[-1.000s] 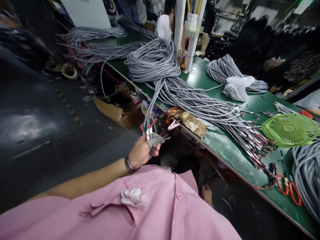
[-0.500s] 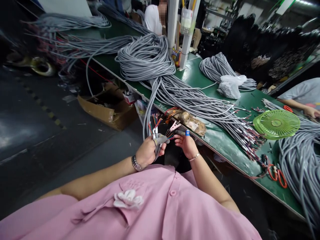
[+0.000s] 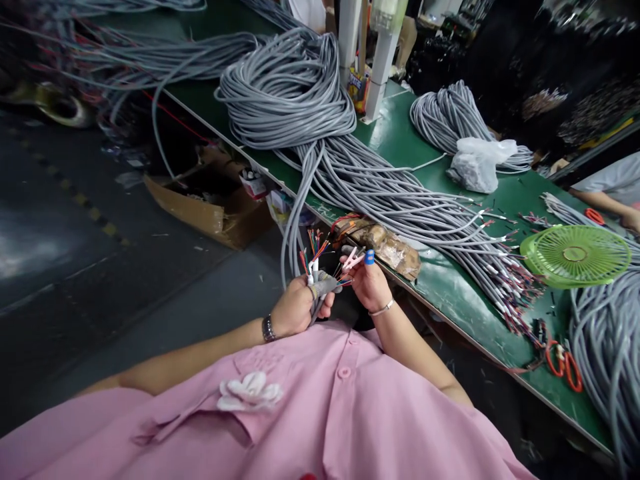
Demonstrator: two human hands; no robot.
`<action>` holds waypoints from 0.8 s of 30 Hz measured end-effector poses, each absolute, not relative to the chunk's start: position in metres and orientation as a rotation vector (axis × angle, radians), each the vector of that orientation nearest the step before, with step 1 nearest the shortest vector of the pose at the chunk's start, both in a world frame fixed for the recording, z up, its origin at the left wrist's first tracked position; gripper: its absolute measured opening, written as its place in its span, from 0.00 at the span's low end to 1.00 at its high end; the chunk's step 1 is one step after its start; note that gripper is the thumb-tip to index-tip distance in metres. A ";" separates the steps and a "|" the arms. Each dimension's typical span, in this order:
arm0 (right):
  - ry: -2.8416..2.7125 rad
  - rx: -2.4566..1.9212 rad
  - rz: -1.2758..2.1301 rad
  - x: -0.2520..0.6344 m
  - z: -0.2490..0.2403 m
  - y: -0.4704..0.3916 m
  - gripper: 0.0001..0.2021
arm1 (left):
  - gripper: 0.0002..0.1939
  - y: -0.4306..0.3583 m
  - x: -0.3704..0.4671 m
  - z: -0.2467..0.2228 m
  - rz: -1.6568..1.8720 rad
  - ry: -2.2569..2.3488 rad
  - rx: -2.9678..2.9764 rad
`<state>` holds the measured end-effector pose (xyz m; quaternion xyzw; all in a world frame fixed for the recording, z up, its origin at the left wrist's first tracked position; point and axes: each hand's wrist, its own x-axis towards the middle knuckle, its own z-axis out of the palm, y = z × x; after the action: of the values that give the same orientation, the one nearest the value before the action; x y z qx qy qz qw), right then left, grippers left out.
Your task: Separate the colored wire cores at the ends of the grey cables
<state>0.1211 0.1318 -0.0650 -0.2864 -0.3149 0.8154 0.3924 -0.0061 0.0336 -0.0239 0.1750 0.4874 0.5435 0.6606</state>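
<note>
In my left hand (image 3: pixel 295 307) I grip a few grey cables (image 3: pixel 291 243); its fingers are closed around them, with grey covers on some fingertips. Stripped ends fan out above the fist as thin coloured wires (image 3: pixel 316 248), beside white sleeves. My right hand (image 3: pixel 370 283), blue tape on its thumb, is just to the right of those wires. Its fingers close about a pink clip (image 3: pixel 353 259), though the exact contact is partly hidden. Behind the clip, at the table edge, lies a brown taped block (image 3: pixel 393 253).
The green table (image 3: pixel 440 297) carries a large grey cable coil (image 3: pixel 285 93), cable bundles, a plastic bag (image 3: pixel 480 163), a green fan (image 3: pixel 575 255) and orange-handled scissors (image 3: pixel 564 367). Below its edge sits an open cardboard box (image 3: pixel 200 210). Another person's arm (image 3: pixel 607 203) shows at the right.
My right hand has moved slightly up and left, and its fingers have come to the pink clip. My left hand keeps its grip on the cables. The view has tilted down.
</note>
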 end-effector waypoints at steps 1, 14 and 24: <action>-0.772 -0.734 2.078 0.120 -0.065 0.132 0.21 | 0.14 0.034 -0.006 -0.023 1.217 1.107 0.398; -0.508 -0.750 2.043 0.107 -0.061 0.131 0.16 | 0.13 0.038 -0.004 -0.029 1.175 1.172 0.442; -0.564 -0.688 2.216 0.118 -0.058 0.124 0.29 | 0.13 0.033 -0.004 -0.031 1.193 1.148 0.424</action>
<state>0.1184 0.1240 -0.0584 -0.2680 -0.2197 0.8629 0.3678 -0.0040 0.0325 -0.0312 0.1871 0.5067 0.5266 0.6565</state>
